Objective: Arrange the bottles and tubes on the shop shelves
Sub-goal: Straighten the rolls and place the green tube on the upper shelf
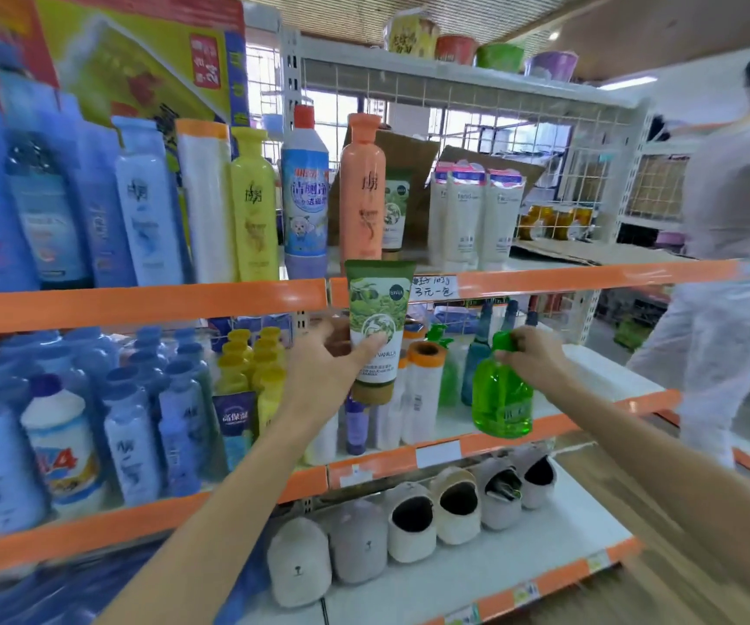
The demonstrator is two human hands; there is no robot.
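Observation:
My left hand [325, 374] grips a green tube [377, 327], cap down, in front of the orange edge of the upper shelf [567, 277]. My right hand [537, 356] holds a clear green bottle [501, 399] by its green cap, hanging before the middle shelf [589, 376]. On the upper shelf stand an orange bottle [362, 191], a yellow bottle [253, 205], a blue-and-white bottle with a red cap [304, 191], a second green tube [394, 209] and white tubes [476, 214].
Blue bottles [48, 196] crowd the left shelves on both levels. Yellow-capped bottles [251, 367] and white tubes [422, 390] fill the middle shelf. Grey slippers [409, 521] line the bottom shelf. A person [734, 263] walks past on the right.

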